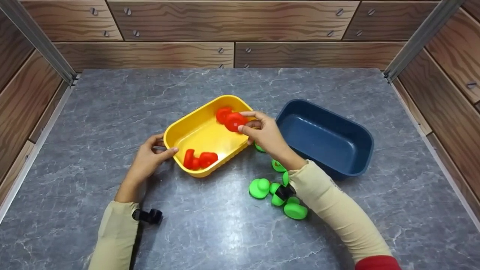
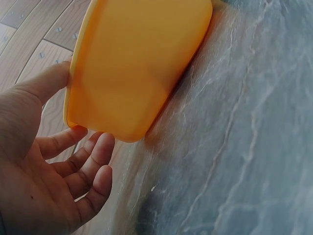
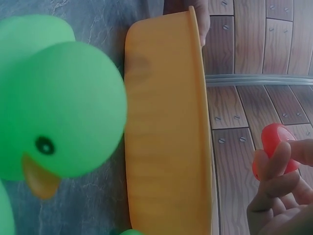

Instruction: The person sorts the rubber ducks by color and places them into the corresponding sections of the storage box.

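Fingers [image 1: 245, 125] of my right hand [image 1: 267, 135] pinch a red duck [image 1: 235, 121] over the far end of the yellow tray [image 1: 176, 133], in the middle of the frame. Near me, low and right of middle, green ducks [image 1: 258, 188] lie on the grey table [image 1: 93, 112]. My left hand [image 1: 148, 161] is loose and holds nothing; its thumb rests on the tray's left rim, I think to keep it from sliding. More red ducks [image 1: 198, 159] lie inside. Farther right sits a blue tray [image 1: 362, 146]. I see no words anywhere.
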`<state>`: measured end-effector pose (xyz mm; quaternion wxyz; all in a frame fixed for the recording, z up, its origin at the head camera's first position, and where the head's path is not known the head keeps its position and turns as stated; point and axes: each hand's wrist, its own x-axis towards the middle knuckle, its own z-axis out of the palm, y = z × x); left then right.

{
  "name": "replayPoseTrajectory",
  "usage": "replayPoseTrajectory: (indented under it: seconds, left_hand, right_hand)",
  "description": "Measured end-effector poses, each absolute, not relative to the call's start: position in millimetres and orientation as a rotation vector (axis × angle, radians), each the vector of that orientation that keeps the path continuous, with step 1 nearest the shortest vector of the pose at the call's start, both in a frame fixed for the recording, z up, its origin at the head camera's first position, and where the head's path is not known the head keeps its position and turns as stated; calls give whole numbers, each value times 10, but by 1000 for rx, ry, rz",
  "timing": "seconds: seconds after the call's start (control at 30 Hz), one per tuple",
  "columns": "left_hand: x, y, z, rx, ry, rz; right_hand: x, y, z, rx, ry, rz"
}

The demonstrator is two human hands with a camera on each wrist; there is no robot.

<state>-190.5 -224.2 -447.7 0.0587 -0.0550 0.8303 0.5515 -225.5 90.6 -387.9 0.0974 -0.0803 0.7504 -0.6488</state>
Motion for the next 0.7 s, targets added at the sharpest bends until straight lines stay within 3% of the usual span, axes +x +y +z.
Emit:
replayPoseTrajectory:
  seconds: [0.7]
  left_hand:
    - [-1917,-2250,-4504,-147,2501,1710]
  right_hand:
    - [-2340,782,-3935,-212,2264,-1787]
